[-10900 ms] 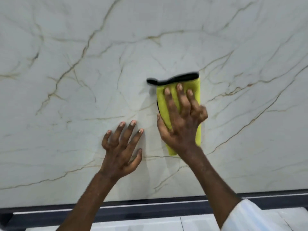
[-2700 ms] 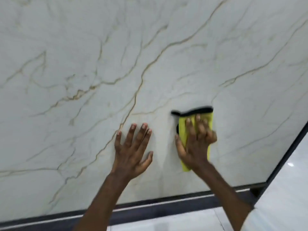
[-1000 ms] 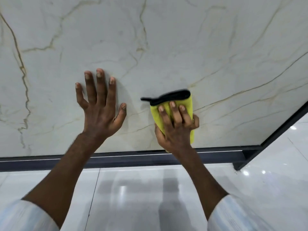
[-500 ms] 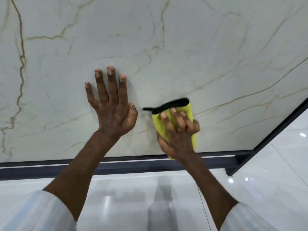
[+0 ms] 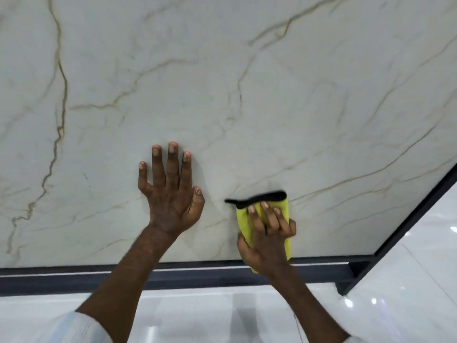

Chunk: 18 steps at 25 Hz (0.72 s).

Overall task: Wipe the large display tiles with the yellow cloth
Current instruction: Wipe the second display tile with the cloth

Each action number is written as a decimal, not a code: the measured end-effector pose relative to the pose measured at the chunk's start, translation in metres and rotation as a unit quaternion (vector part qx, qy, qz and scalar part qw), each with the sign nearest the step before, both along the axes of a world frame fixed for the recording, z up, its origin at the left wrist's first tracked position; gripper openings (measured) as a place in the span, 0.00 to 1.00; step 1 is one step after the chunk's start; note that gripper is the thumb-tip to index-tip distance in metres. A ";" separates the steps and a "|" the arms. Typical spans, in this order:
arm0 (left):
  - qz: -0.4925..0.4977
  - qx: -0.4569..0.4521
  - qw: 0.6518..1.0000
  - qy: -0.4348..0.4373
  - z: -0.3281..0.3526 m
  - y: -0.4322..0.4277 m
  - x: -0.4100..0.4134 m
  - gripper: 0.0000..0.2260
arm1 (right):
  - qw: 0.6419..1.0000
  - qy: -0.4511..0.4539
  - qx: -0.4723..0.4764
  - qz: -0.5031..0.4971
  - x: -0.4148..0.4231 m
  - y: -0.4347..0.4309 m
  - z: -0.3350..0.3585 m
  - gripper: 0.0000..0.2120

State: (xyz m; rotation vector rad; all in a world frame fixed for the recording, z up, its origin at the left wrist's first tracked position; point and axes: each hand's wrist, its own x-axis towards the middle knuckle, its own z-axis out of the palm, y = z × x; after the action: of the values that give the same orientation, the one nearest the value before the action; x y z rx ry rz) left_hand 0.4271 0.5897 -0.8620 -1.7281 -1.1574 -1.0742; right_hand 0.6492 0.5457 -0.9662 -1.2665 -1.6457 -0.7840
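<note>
Left hand (image 5: 170, 194): lying flat on the marble-look display tile (image 5: 222, 82), fingers spread and straight.
Right hand (image 5: 267, 236): pressing the folded yellow cloth (image 5: 244, 220) against the tile, bent fingers lying over it, thumb hooking the edge nearer the left hand.
Yellow cloth: sitting under the right hand, its black trim (image 5: 257, 198) showing just beyond the fingertips.
Dark frame (image 5: 74, 276): running under both wrists.

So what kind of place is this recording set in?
Likely a tile showroom: a large marble-look tile stands in a dark metal frame on a glossy white floor.
</note>
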 end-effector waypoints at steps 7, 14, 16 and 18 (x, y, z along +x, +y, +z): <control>-0.039 0.011 0.999 0.005 0.086 -0.037 0.004 0.32 | 0.983 0.064 0.172 0.028 -0.005 0.024 0.309 0.37; 0.003 0.097 0.995 0.030 0.274 -0.002 0.009 0.31 | 0.993 0.056 0.098 -0.019 0.002 0.011 0.213 0.35; 0.015 0.085 0.995 0.053 0.263 0.004 0.007 0.31 | 0.992 0.051 0.117 0.006 -0.002 0.014 0.271 0.35; 0.005 0.079 0.996 0.050 0.258 0.006 0.005 0.31 | 0.986 0.027 0.163 0.016 -0.006 0.019 0.364 0.37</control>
State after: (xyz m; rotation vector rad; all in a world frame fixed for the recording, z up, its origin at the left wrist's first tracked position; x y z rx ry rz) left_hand 0.4324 0.5959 -0.6038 -1.6317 -0.9911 -1.0335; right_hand 0.6431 0.5649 -0.6019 -1.0182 -1.4227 -0.9474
